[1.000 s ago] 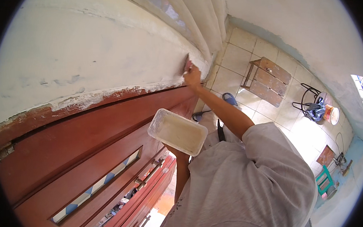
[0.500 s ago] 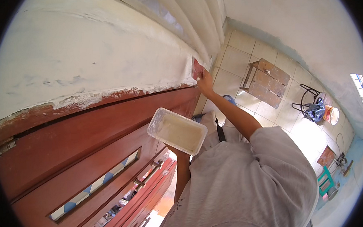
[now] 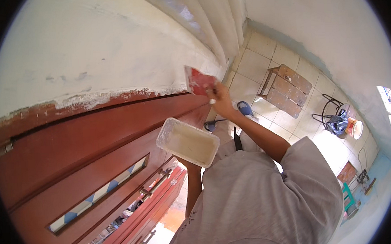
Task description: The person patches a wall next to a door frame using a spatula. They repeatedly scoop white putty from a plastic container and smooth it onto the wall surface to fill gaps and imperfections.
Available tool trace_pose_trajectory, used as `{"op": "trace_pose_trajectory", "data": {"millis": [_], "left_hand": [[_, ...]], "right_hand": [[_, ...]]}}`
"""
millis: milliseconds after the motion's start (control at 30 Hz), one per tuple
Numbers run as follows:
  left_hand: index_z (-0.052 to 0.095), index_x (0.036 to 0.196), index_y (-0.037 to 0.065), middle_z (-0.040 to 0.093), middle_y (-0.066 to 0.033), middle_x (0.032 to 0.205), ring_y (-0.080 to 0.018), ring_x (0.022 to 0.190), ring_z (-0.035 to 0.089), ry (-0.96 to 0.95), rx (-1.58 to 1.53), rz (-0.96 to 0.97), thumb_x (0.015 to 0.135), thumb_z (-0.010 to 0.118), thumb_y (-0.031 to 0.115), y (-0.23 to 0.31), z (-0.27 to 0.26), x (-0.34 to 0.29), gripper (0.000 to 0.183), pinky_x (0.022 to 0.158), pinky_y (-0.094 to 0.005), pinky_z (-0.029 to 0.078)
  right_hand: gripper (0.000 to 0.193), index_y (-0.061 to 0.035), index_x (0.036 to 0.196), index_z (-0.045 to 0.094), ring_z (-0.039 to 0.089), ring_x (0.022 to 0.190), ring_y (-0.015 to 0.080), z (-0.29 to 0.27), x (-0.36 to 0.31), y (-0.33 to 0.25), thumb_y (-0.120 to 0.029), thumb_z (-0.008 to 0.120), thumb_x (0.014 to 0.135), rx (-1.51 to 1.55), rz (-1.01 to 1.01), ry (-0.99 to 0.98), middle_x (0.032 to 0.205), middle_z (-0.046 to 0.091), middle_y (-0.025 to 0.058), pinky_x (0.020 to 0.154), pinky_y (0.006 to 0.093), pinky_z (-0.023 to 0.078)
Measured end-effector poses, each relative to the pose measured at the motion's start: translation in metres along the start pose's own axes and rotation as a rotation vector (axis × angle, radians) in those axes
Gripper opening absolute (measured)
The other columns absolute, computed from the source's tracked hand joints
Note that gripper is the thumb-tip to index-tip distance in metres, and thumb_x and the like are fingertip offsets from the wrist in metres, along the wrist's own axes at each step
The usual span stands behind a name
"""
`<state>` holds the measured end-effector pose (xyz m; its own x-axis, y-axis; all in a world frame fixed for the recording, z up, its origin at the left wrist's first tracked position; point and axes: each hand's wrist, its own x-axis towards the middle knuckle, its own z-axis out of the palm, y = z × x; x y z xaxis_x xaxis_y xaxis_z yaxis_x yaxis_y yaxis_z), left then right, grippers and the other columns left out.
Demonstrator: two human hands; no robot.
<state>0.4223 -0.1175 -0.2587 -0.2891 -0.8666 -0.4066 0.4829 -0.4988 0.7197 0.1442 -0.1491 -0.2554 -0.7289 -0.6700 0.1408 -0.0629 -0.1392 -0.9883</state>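
Note:
My right hand (image 3: 221,101) grips a red putty spreader (image 3: 199,82), its blade smeared with white filler and held just off the white-coated wall (image 3: 112,51). Patchy white filler runs along the red door frame (image 3: 106,99), below the wall. From underneath, my left hand (image 3: 189,162) supports a white rectangular plastic tub (image 3: 188,142) that holds a pale, creamy paste. The tub is tilted slightly, and its body hides most of the left fingers.
A red door (image 3: 95,153) with a patterned glass strip stands at left. Pale curtains (image 3: 199,15) hang above. On the tiled floor are a paint-spotted wooden stool (image 3: 288,89), a dark metal chair (image 3: 325,115) with a blue plastic bag (image 3: 338,122), a white bucket (image 3: 354,128) and a green item (image 3: 348,196).
My right hand has drawn the spreader back from the wall's corner, leftward and toward me, showing more of its red face. The tub has shifted slightly left.

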Motion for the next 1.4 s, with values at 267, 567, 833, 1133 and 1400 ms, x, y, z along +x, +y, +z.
{"op": "trace_pose_trajectory", "data": {"millis": [267, 567, 833, 1133, 1400], "left_hand": [[0.035, 0.159, 0.018, 0.045, -0.0079, 0.156, -0.0299, 0.139, 0.051, 0.036, -0.045, 0.008, 0.103, 0.031, 0.074, 0.003, 0.059, 0.022, 0.079, 0.115, -0.0496, 0.044], [0.037, 0.157, 0.014, 0.047, -0.0102, 0.154, -0.0288, 0.137, 0.051, -0.099, -0.156, -0.004, 0.101, 0.032, 0.075, -0.006, 0.109, 0.037, 0.083, 0.115, -0.0462, 0.043], [0.041, 0.149, 0.009, 0.053, -0.0146, 0.140, -0.0282, 0.129, 0.054, -0.585, -0.262, -0.047, 0.110, 0.042, 0.048, -0.091, 0.040, 0.095, 0.056, 0.109, -0.0439, 0.047], [0.039, 0.150, 0.006, 0.052, -0.0113, 0.140, -0.0239, 0.129, 0.051, -0.460, -0.188, 0.031, 0.109, 0.050, 0.035, -0.062, 0.093, 0.056, 0.051, 0.110, -0.0370, 0.041], [0.038, 0.151, 0.005, 0.056, -0.0151, 0.132, -0.0238, 0.106, 0.063, -0.593, -0.773, -0.374, 0.098, 0.051, 0.070, -0.088, 0.035, 0.077, 0.085, 0.084, -0.0277, 0.057]], "right_hand": [[0.025, -0.0033, 0.106, 0.062, 0.050, 0.057, 0.0052, -0.085, 0.007, -0.108, -0.028, 0.066, 0.105, 0.251, 0.349, 0.023, 0.074, 0.060, -0.0019, 0.050, 0.0237, 0.039], [0.025, 0.0041, 0.105, 0.066, 0.062, 0.057, 0.0174, -0.108, -0.001, -0.179, -0.020, 0.071, 0.099, -0.374, 0.086, -0.453, 0.072, 0.068, 0.0114, 0.053, 0.0328, 0.046], [0.046, 0.0151, 0.129, 0.049, 0.065, 0.073, 0.0498, -0.068, -0.037, -0.184, -0.001, 0.064, 0.089, -0.596, -0.247, -0.684, 0.080, 0.066, 0.0305, 0.066, 0.0549, 0.053], [0.052, 0.0177, 0.128, 0.048, 0.064, 0.089, 0.0536, -0.047, -0.045, -0.169, 0.008, 0.059, 0.078, -0.622, -0.143, -0.699, 0.094, 0.063, 0.0386, 0.079, 0.0564, 0.053], [0.053, 0.0133, 0.128, 0.051, 0.068, 0.092, 0.0501, -0.037, -0.045, -0.154, 0.013, 0.058, 0.076, -0.435, -0.115, -0.686, 0.098, 0.067, 0.0345, 0.079, 0.0539, 0.055]]}}
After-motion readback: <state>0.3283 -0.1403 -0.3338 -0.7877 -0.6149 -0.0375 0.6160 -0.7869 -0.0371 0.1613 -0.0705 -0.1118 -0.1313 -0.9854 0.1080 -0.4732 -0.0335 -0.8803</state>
